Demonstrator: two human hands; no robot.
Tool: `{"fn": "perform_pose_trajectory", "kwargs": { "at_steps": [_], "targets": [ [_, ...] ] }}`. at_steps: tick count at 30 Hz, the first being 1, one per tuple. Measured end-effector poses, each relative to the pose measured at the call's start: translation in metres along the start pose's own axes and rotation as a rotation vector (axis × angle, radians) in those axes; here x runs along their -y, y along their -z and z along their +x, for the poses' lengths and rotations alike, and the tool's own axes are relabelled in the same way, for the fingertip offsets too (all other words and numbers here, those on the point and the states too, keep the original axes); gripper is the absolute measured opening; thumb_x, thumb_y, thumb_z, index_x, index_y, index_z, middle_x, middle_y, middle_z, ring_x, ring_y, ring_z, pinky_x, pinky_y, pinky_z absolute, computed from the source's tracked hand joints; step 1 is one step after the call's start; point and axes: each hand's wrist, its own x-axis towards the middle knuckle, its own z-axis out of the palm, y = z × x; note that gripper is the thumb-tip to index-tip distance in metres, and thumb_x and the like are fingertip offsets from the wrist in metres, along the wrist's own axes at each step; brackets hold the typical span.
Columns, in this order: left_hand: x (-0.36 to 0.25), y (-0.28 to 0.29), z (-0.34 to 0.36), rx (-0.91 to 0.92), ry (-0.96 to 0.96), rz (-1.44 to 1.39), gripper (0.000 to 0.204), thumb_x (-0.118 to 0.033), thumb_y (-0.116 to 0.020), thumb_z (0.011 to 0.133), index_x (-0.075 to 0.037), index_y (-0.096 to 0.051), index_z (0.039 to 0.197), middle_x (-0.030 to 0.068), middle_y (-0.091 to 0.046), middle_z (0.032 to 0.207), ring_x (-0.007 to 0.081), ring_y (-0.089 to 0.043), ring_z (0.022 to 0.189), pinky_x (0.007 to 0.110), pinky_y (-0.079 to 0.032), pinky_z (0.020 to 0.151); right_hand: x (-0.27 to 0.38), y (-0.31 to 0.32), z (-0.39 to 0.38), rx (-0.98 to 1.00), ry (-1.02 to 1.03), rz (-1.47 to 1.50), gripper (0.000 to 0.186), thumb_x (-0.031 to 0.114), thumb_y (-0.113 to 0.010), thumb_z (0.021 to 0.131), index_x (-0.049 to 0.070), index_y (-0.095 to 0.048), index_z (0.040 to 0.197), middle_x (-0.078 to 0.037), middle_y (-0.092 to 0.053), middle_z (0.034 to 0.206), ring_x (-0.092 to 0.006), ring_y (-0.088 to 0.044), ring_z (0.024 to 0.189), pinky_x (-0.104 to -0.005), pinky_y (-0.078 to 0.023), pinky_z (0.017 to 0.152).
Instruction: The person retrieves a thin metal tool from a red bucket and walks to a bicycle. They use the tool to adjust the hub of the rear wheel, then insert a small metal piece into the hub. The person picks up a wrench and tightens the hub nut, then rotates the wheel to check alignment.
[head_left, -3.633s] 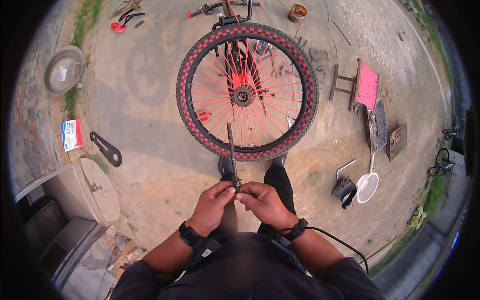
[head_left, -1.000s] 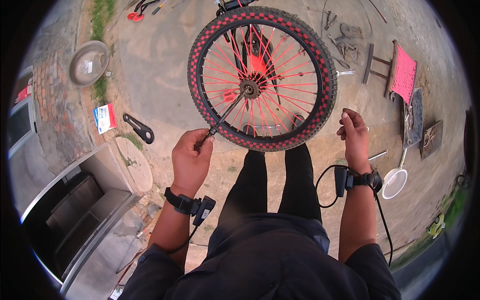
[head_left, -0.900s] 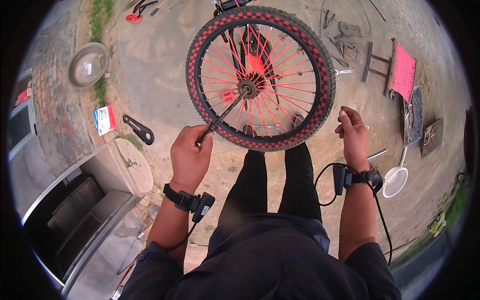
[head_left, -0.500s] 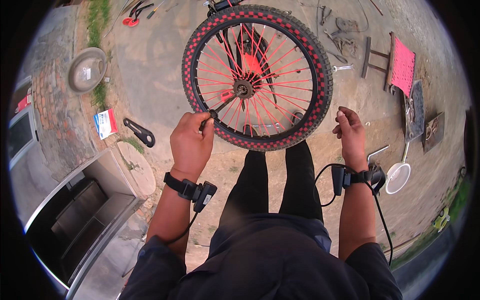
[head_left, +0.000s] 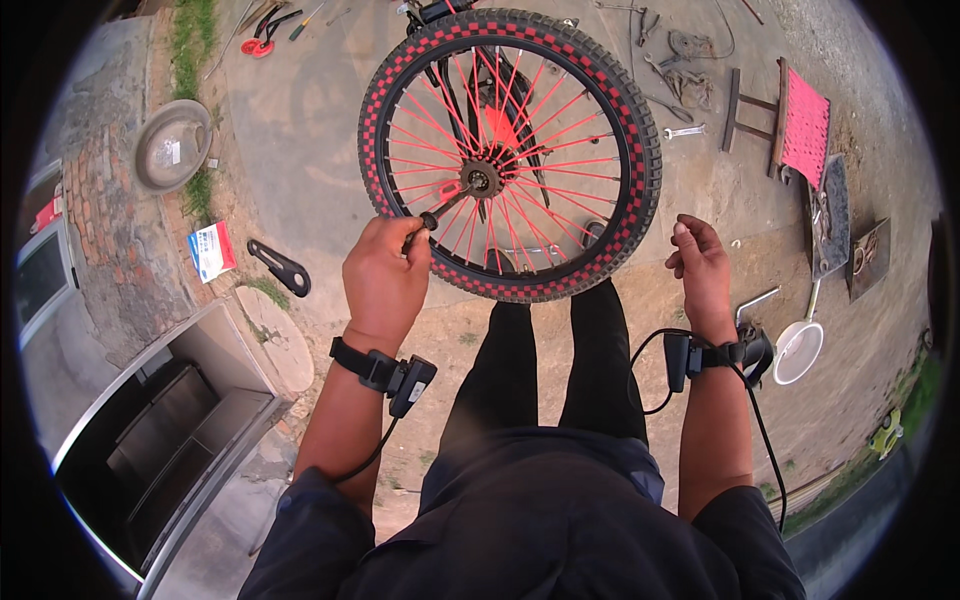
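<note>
Above the near left part of the red-and-black checkered, thick-tyred bicycle wheel (head_left: 489, 173), your left hand (head_left: 385, 265) pinches a slender dark metal rod (head_left: 453, 204) between thumb and fingers.
The rod slants up to the right, its far tip at the round dark metal hub (head_left: 481, 181) amid red spokes; you cannot tell whether it sits inside. Your right hand (head_left: 703, 262) hangs well apart, past the wheel's near right side, fingers loosely curled, thumb close to the forefinger; you cannot tell whether they touch. Along the left edge of the grey concrete ground (head_left: 305, 170) lie a round grey metal basin (head_left: 174, 147), a white, blue and red packet (head_left: 211, 250) and a flat black slotted piece (head_left: 278, 266). Toward its right edge are a silver open-ended wrench (head_left: 685, 132) and a pink-seated stool (head_left: 803, 125).
</note>
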Motion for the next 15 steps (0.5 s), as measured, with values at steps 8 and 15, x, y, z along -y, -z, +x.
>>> {"fn": "perform_pose_trajectory", "kwargs": {
  "at_steps": [8, 15],
  "targets": [
    [-0.003, -0.007, 0.003, -0.016, -0.021, 0.049, 0.010, -0.010, -0.076, 0.085, -0.007, -0.073, 0.094, 0.0108, -0.067, 0.086, 0.0318, -0.067, 0.071, 0.040, -0.054, 0.062, -0.001, 0.002, 0.001, -0.002, 0.001, 0.017, 0.038, 0.028, -0.069, 0.100, 0.003, -0.064, 0.128, 0.000, -0.065, 0.093, -0.0065, -0.058, 0.066, -0.0218, -0.041, 0.058],
    [-0.008, -0.012, 0.005, 0.001, -0.026, 0.075, 0.010, -0.011, -0.076, 0.084, -0.009, -0.073, 0.093, 0.0098, -0.066, 0.085, 0.0317, -0.067, 0.071, 0.040, -0.054, 0.062, -0.005, 0.003, 0.002, -0.021, 0.005, 0.018, 0.038, 0.029, -0.072, 0.097, 0.004, -0.067, 0.125, 0.000, -0.069, 0.092, -0.0070, -0.057, 0.065, -0.0230, -0.041, 0.057]
  ]
}}
